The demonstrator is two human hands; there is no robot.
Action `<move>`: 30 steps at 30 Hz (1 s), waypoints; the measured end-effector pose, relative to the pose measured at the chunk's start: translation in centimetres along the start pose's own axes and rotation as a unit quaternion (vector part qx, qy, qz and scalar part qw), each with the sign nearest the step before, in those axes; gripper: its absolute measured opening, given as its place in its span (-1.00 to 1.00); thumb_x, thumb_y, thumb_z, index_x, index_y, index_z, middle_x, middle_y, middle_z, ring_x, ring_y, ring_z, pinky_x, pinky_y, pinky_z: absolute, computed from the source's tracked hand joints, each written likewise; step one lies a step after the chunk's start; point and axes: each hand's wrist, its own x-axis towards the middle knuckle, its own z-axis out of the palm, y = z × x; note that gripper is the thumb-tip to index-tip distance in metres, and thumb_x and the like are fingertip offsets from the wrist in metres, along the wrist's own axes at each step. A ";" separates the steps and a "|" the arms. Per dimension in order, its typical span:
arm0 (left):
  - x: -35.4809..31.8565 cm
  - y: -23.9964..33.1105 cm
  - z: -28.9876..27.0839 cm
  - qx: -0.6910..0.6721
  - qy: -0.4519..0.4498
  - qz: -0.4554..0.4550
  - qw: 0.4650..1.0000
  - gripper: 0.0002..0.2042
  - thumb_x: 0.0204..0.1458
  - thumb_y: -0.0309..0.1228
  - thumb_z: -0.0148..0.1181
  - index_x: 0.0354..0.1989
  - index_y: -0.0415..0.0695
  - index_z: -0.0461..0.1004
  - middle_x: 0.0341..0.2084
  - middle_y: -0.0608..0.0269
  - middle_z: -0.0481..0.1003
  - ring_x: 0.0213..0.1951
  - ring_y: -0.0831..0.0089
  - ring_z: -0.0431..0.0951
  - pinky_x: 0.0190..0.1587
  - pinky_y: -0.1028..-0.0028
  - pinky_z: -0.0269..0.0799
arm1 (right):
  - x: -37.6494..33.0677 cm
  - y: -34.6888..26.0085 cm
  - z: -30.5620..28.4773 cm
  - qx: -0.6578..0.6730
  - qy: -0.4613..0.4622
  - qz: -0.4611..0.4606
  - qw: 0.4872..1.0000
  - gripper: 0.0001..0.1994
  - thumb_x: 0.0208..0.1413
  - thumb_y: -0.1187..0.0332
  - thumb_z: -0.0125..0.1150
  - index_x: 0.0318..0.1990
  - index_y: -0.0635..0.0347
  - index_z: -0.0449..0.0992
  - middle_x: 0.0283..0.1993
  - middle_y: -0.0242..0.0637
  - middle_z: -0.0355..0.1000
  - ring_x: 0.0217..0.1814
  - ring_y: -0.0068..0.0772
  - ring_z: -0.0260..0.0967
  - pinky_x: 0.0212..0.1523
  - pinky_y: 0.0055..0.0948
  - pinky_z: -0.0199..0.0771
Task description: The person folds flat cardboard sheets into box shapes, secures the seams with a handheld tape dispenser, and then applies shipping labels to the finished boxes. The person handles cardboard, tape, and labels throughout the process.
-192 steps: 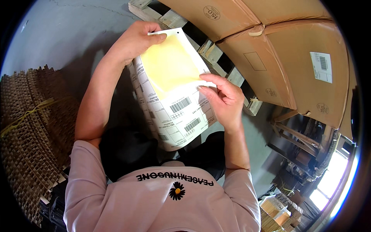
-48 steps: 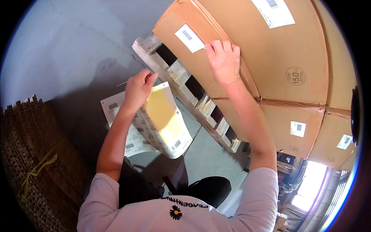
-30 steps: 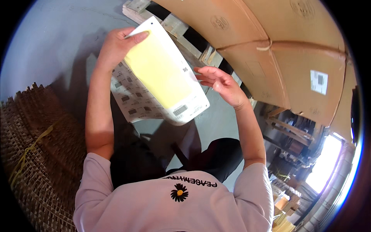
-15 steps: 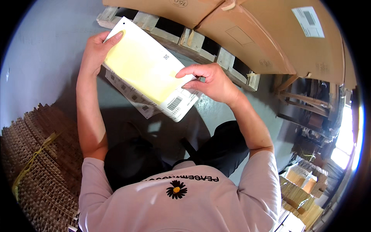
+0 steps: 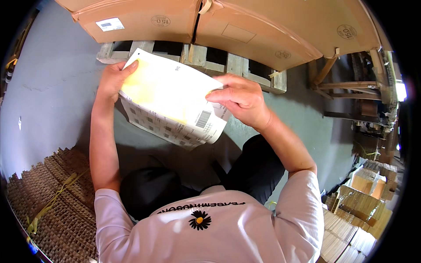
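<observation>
A yellow-and-white label sheet (image 5: 171, 90) with a barcode near its lower right corner is held up in front of me, tilted. My left hand (image 5: 115, 79) pinches its upper left edge, thumb on the face and fingers behind. At the right edge, my right hand (image 5: 241, 98) is closed on it with thumb and forefinger. Below the front sheet hangs another printed white sheet (image 5: 162, 127) with rows of small dark squares. How the two are joined is hidden.
Large cardboard boxes (image 5: 258, 26) stand on a wooden pallet (image 5: 193, 55) ahead. Stacked corrugated cardboard (image 5: 57, 193), tied with yellow strap, lies at left. A wooden stand (image 5: 351, 85) is at right, with bundled flat cardboard (image 5: 346, 232) at lower right.
My view has turned, so the boxes and pallet show further left. The sheets sit slightly lower, and more of the printed rear sheet shows. Both hands keep their grip.
</observation>
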 end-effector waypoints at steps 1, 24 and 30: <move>0.2 -0.4 0.1 0.008 0.010 0.007 1.000 -0.65 0.13 -0.24 0.36 -0.15 -0.36 0.60 -0.34 0.21 0.64 -0.41 0.58 0.58 -0.31 0.52 0.50 | 0.2 -0.2 -0.3 -0.031 0.022 -0.018 0.999 -0.73 -0.19 0.59 0.38 -0.30 -0.02 0.67 -0.06 -0.34 0.57 -0.02 -0.13 0.46 -0.10 -0.29 0.47; 0.0 2.5 21.2 0.158 -0.258 0.170 0.938 -0.53 0.29 0.00 0.08 -0.10 -0.28 0.43 -0.65 0.26 0.52 -0.52 0.52 0.55 -0.41 0.47 0.39 | -1.8 5.5 -7.7 -0.008 0.321 0.150 0.935 -0.91 0.10 0.55 0.35 -0.23 0.28 0.67 -0.26 -0.34 0.57 -0.23 -0.57 0.44 -0.19 -0.59 0.43; 2.0 1.2 23.6 0.131 -0.175 0.159 0.963 -0.67 0.31 -0.15 0.07 -0.21 -0.22 0.51 -0.71 0.35 0.43 -0.59 0.60 0.50 -0.48 0.52 0.33 | -2.5 7.9 -6.8 0.051 0.350 0.178 0.918 -0.91 0.09 0.54 0.35 -0.24 0.28 0.66 -0.27 -0.36 0.57 -0.26 -0.56 0.42 -0.22 -0.55 0.44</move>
